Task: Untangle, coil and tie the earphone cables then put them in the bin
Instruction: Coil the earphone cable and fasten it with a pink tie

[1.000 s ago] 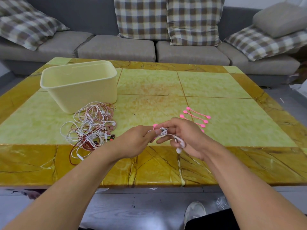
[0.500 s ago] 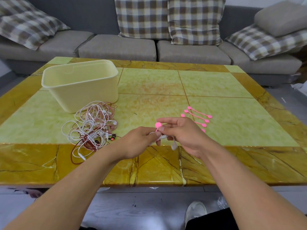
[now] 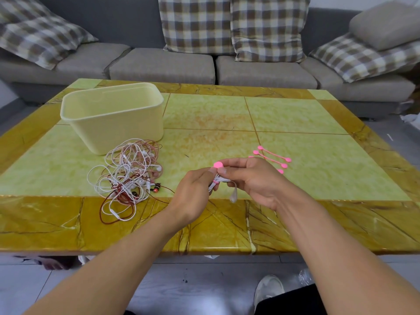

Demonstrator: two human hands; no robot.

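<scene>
At the near edge of the view, a grey shoe [image 3: 269, 289] rested on the pale floor beneath the table's front rim. Above the glossy amber border of the marble-patterned table [image 3: 227, 233], the left hand [image 3: 193, 194] and the right hand [image 3: 252, 180] met over the tabletop, both pinching a small white earphone coil [image 3: 217, 180] between their fingertips; the bundle ran roughly left to right, with one loose end and its earbud hanging below the right fingers. A pink silicone tie [image 3: 218, 165] stood up from the coil, its round disc head topmost, nipped between the two thumbs. To the left, a tangled heap of earphone cables [image 3: 127, 176], white, pink and dark red, sprawled on the green tile, loops spilling onto the amber border. Just beyond the right hand lay spare pink ties [image 3: 272, 156], thin straps with round ends, side by side and slanting. Farther back on the left stood the cream plastic bin [image 3: 113, 123], rectangular with rounded corners, touching the heap's far edge. Behind the table ran a grey sofa [image 3: 163, 64] with checked cushions [image 3: 195, 23].
</scene>
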